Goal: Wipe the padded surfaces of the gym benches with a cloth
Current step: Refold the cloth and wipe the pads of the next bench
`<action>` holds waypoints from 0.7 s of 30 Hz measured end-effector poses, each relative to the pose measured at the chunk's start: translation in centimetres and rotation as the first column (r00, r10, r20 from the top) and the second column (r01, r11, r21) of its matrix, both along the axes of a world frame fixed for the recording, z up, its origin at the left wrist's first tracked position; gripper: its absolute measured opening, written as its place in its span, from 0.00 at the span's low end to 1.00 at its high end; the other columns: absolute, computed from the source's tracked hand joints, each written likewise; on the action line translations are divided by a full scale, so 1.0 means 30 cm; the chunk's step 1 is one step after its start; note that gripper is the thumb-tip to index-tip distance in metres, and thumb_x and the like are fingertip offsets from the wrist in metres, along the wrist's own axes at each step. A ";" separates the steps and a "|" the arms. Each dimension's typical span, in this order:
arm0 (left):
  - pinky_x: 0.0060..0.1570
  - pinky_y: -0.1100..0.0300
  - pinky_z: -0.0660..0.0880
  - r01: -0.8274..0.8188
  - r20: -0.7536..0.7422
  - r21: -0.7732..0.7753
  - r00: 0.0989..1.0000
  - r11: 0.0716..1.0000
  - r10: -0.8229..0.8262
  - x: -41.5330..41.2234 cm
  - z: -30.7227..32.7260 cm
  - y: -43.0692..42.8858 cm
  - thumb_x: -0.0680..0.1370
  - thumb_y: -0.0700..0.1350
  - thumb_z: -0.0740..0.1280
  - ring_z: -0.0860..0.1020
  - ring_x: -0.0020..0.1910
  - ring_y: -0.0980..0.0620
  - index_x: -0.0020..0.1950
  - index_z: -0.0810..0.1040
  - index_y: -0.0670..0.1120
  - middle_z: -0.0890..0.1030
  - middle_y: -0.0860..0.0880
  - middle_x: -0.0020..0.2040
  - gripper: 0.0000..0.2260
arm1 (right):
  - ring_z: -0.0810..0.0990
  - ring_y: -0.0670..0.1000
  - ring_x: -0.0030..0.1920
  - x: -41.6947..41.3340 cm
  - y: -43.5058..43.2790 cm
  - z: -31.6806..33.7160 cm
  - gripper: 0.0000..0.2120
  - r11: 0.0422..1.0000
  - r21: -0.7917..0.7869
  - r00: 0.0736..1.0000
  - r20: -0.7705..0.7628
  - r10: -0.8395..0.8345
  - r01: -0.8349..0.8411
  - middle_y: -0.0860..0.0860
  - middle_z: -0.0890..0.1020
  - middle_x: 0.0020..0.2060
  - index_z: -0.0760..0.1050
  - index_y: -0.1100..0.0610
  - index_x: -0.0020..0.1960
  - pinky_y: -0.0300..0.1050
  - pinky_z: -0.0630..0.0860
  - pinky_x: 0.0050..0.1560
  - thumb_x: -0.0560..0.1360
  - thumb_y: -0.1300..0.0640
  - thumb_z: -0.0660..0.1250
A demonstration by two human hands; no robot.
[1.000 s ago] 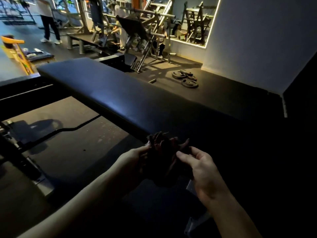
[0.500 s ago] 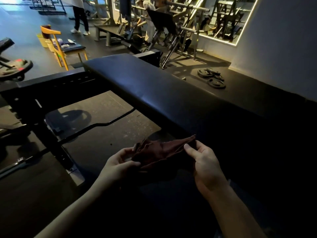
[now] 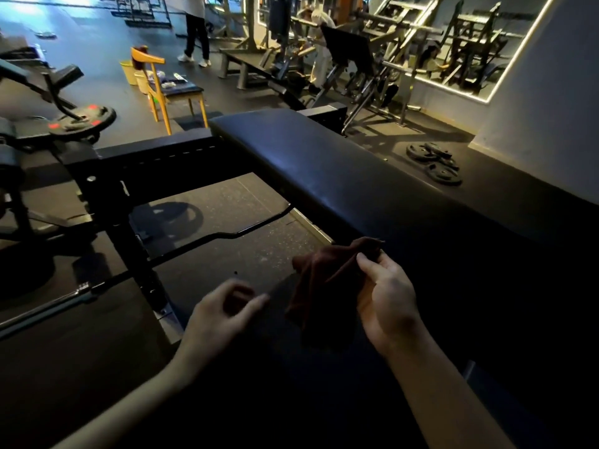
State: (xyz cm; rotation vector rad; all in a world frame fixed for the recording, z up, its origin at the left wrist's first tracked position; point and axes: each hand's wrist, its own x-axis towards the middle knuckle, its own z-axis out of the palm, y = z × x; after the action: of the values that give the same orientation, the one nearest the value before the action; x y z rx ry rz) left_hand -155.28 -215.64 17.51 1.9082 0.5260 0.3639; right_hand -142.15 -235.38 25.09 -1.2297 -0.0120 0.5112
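Left hand (image 3: 223, 306) has just let go of the cloth (image 3: 327, 280). Half a second back both hands were stretching it between them; now only the right hand (image 3: 385, 296) has it. Right fingers (image 3: 366, 264) are pinched on the cloth's top edge; the rest hangs loose below and left of them. Left fingers (image 3: 256, 299) are curled, blurred with motion, holding nothing, and sit just left of the hanging cloth, not touching it.

Cloth is off the pad: it hangs in front of the near end of the bench (image 3: 324, 166), whose padded top runs up and away to the left from the right fingers. Whether a fold brushes the pad edge, I can't tell; too dark there.

My read: unfolding is done, one-handed grip is set, and wiping hasn't begun. Next move is probably laying the cloth flat on the pad beyond the right fingers and sweeping along its length. Risk: the thin pinch lets the cloth bunch up instead of spreading.
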 end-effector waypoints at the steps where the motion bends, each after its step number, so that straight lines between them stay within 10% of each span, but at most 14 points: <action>1: 0.46 0.68 0.76 0.003 -0.014 -0.042 1.000 0.999 -0.004 0.043 0.021 0.028 0.69 0.62 0.73 0.83 0.50 0.60 0.56 0.80 0.54 0.84 0.54 0.51 0.20 | 0.85 0.58 0.56 0.003 0.009 0.014 0.13 0.999 -0.014 0.999 -0.009 0.036 -0.036 0.60 0.85 0.54 0.76 0.58 0.64 0.50 0.82 0.52 0.84 0.61 0.56; 4: 0.55 0.66 0.73 0.212 -0.060 -0.370 0.966 0.904 -0.251 0.152 0.080 0.060 0.67 0.66 0.76 0.80 0.59 0.63 0.66 0.75 0.58 0.82 0.58 0.62 0.31 | 0.84 0.60 0.59 0.018 0.031 0.048 0.14 0.996 -0.022 0.996 -0.014 0.091 -0.091 0.61 0.84 0.57 0.75 0.59 0.66 0.56 0.80 0.59 0.84 0.60 0.56; 8: 0.57 0.55 0.73 0.329 -0.008 -0.691 0.887 0.644 -0.462 0.200 0.076 0.058 0.74 0.52 0.76 0.84 0.54 0.50 0.59 0.83 0.45 0.84 0.46 0.56 0.17 | 0.84 0.59 0.58 0.049 0.043 0.079 0.14 0.995 0.056 0.997 -0.014 0.081 -0.080 0.61 0.85 0.55 0.77 0.62 0.64 0.57 0.78 0.62 0.84 0.62 0.56; 14: 0.35 0.63 0.81 0.114 -0.053 -0.804 0.964 0.584 -0.261 0.201 0.072 0.077 0.77 0.40 0.69 0.86 0.39 0.50 0.56 0.81 0.40 0.87 0.43 0.46 0.09 | 0.85 0.59 0.55 0.108 0.008 0.016 0.17 0.978 -0.093 0.981 -0.071 0.180 -0.187 0.61 0.85 0.55 0.79 0.62 0.61 0.52 0.79 0.58 0.83 0.50 0.60; 17: 0.31 0.63 0.81 -0.063 -0.198 -0.758 0.970 0.649 -0.138 0.179 0.081 0.076 0.78 0.41 0.71 0.85 0.34 0.51 0.53 0.82 0.39 0.87 0.44 0.40 0.07 | 0.86 0.55 0.45 0.088 0.010 -0.077 0.10 0.866 -0.384 0.947 -0.145 0.287 -0.321 0.59 0.86 0.49 0.79 0.63 0.59 0.47 0.82 0.44 0.80 0.61 0.67; 21: 0.28 0.57 0.80 -0.229 -0.309 -0.754 0.951 0.615 -0.025 0.125 0.073 0.049 0.79 0.39 0.71 0.84 0.29 0.47 0.49 0.79 0.39 0.85 0.41 0.35 0.04 | 0.86 0.56 0.42 0.096 0.040 -0.107 0.07 0.928 -0.309 0.977 -0.123 0.176 -0.206 0.60 0.86 0.45 0.79 0.65 0.56 0.47 0.84 0.42 0.80 0.66 0.66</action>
State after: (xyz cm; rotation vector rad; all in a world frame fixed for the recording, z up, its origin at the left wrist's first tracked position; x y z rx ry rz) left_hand -151.52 -214.18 19.71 1.0524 0.8343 -0.1014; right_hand -139.26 -234.19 21.89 -1.5307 0.0322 0.7632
